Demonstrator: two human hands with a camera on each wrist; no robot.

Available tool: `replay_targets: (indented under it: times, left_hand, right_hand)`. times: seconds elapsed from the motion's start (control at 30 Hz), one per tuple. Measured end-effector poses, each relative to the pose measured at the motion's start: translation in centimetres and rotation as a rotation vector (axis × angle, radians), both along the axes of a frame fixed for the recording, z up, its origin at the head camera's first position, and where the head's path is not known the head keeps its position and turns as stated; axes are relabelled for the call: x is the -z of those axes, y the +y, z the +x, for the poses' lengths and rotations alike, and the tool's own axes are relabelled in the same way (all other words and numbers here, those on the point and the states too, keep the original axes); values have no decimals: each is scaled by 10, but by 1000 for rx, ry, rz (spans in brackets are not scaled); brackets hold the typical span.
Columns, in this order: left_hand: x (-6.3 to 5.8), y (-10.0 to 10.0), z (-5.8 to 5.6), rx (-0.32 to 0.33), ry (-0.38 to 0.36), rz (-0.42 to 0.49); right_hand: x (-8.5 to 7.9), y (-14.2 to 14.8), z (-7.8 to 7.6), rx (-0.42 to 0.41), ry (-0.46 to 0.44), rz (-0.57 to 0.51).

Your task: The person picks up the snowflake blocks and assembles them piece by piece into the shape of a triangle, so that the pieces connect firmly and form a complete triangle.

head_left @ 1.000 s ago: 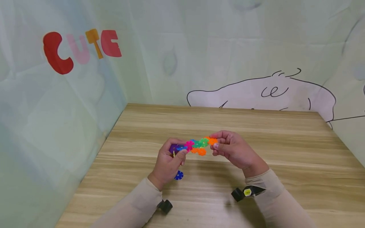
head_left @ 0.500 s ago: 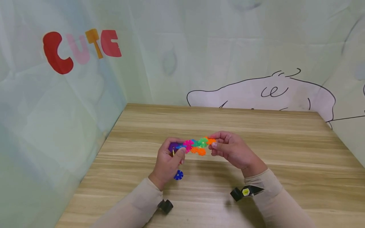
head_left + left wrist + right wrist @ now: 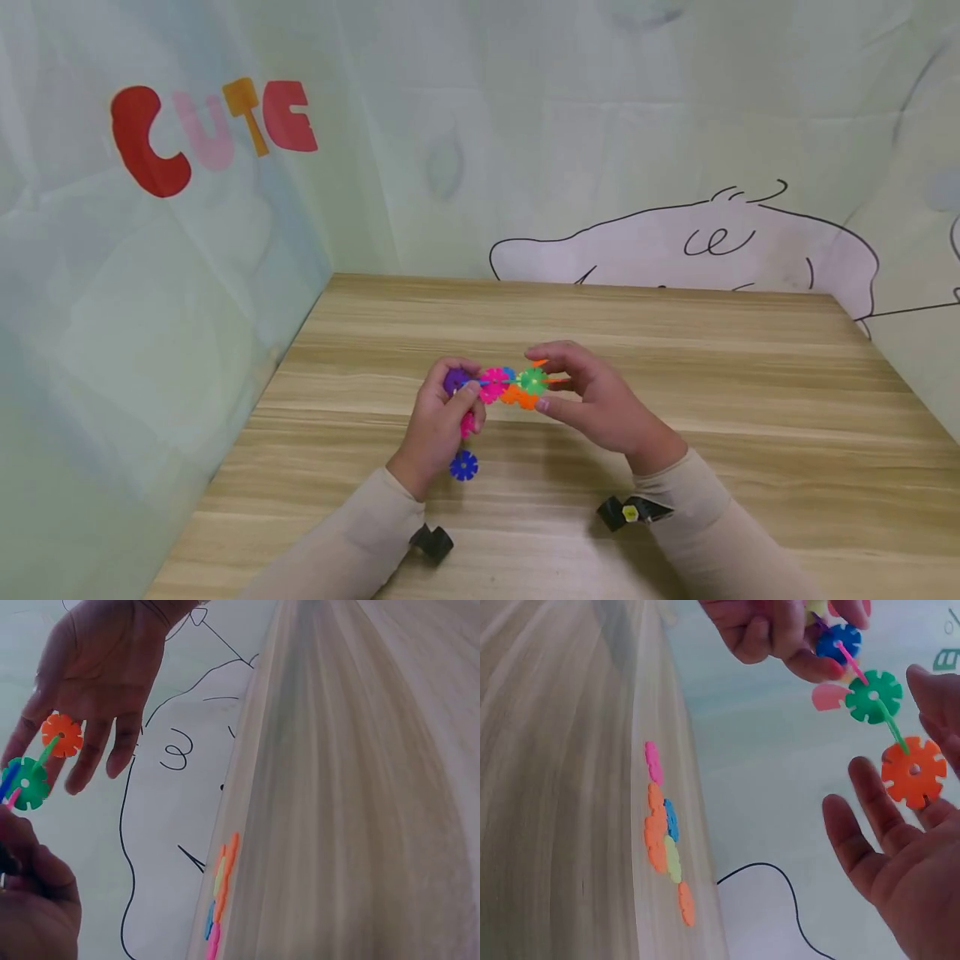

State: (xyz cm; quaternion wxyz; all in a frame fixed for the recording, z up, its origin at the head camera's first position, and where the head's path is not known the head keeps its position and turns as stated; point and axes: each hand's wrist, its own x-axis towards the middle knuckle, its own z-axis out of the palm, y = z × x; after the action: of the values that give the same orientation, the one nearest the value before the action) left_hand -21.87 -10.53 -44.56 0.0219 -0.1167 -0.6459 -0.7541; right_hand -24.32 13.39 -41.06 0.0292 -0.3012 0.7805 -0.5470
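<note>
My left hand [image 3: 431,425] pinches a chain of flower-shaped notched plastic discs joined edge to edge. In the right wrist view, a blue disc [image 3: 828,649] sits by its fingers, followed by a pink one seen edge-on, a green disc [image 3: 861,709], a light green one edge-on and an orange disc [image 3: 897,784] at the end. Around that orange end my right hand [image 3: 611,408] is spread, its thumb and fingers apart and not gripping. Below the left hand in the head view show a pink disc [image 3: 468,426] and a dark blue disc [image 3: 463,466]; whether they join the chain I cannot tell.
Loose discs lie flat on the wooden table [image 3: 675,350] beyond the hands: orange discs [image 3: 655,836], a pink disc [image 3: 653,763], a blue disc [image 3: 672,819] and a yellow disc [image 3: 673,861]. A printed cloth backdrop [image 3: 420,150] borders the table behind and at left.
My right hand has let go of the orange end, spread its fingers and shifted slightly left. The chain has turned, so its green disc now faces the head camera.
</note>
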Motion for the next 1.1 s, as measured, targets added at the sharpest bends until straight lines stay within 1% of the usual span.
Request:
replay_targets:
  times: [0.07, 0.17, 0.3, 0.43, 0.53, 0.63, 0.73, 0.83, 0.9, 1.0, 1.1]
  left_hand:
    - [-2, 0, 0, 20, -57, 1]
    - [-5, 0, 0, 41, -110, -3]
    - [-6, 0, 0, 56, -144, -5]
    - [-6, 0, 0, 71, -158, -6]
    - [-6, -1, 1, 76, -152, -6]
    - [-5, -3, 1, 65, -118, -9]
    - [-5, -5, 1, 37, -49, -39]
    - [-2, -5, 1, 8, 56, -66]
    - [0, -6, 1, -9, 140, -69]
    - [3, -7, 1, -38, 325, -64]
    - [4, -6, 0, -57, 501, -50]
  right_hand:
    - [1, -3, 2, -8, 98, 32]
    - [1, -6, 6, 2, 191, 89]
    - [0, -9, 9, 9, 243, 137]
    - [1, -10, 8, 31, 284, 157]
    - [1, -10, 7, 51, 275, 154]
    - [2, -9, 6, 60, 177, 114]
    - [3, -8, 3, 69, 49, 62]
    - [5, -7, 1, 88, -44, 27]
    - [4, -7, 0, 103, -112, 9]
    - [3, -8, 0, 130, -237, -26]
    - [5, -10, 0, 124, -360, -88]
